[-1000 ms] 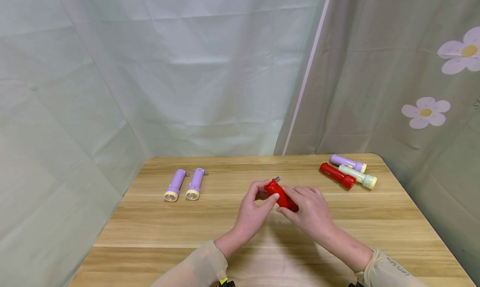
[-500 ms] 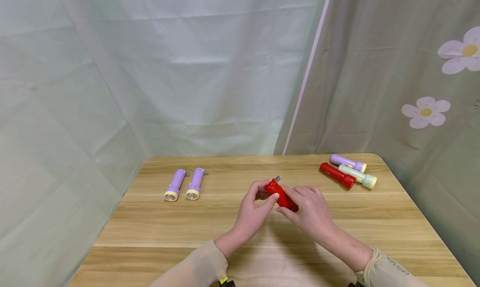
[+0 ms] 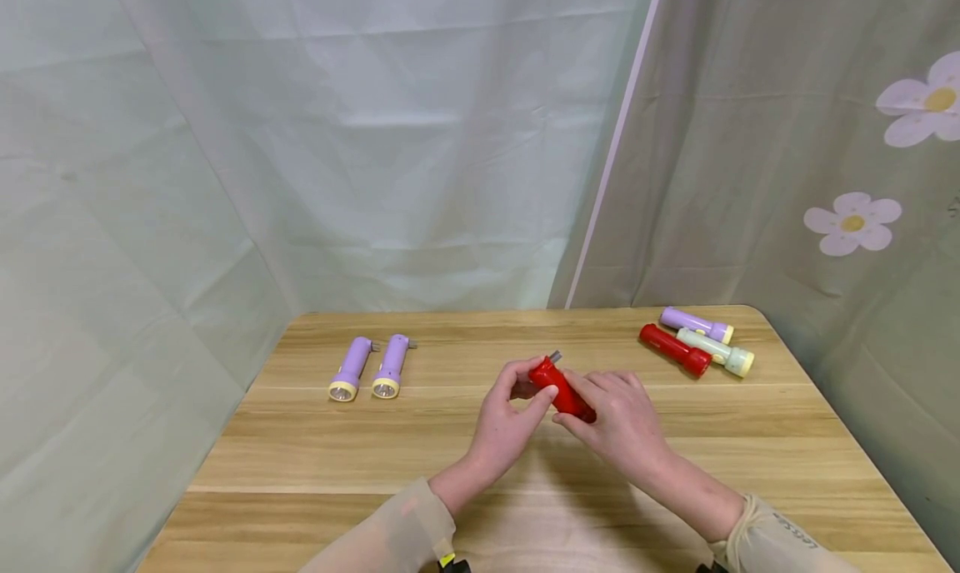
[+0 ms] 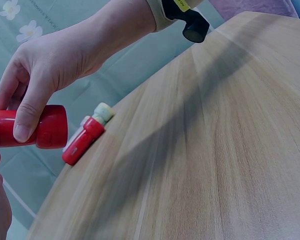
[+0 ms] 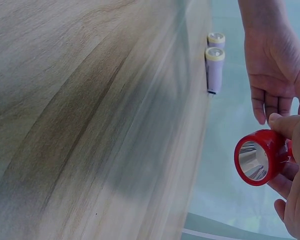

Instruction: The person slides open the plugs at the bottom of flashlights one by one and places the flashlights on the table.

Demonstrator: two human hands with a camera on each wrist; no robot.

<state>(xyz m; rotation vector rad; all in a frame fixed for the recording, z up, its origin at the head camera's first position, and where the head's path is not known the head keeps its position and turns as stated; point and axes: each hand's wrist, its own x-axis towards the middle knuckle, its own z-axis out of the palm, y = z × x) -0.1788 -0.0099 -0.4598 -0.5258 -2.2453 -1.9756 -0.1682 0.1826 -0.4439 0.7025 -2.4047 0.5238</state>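
Red flashlight [image 3: 569, 402] was held above the desk [image 3: 322, 465], between the hands and touching both: left hand [image 3: 506, 421] pinched the tail, right hand [image 3: 621, 416] gripped the lens end. Long axis ran aslant, lens [image 5: 253, 162] near-right, metal prongs [image 3: 555, 357] far-left; left hand was nearer the prongs. Beyond left hand, leftward, lay two purple flashlights [image 3: 393, 366]; beyond right hand, rightward, second red flashlight [image 3: 675, 352], pale green flashlight [image 3: 716, 352], third purple flashlight [image 3: 692, 323].

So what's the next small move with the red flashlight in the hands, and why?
Probably carry the held red flashlight over beside the two purple flashlights on the left: its metal prongs stick out, as theirs do, while no prongs show on the three flashlights at right.
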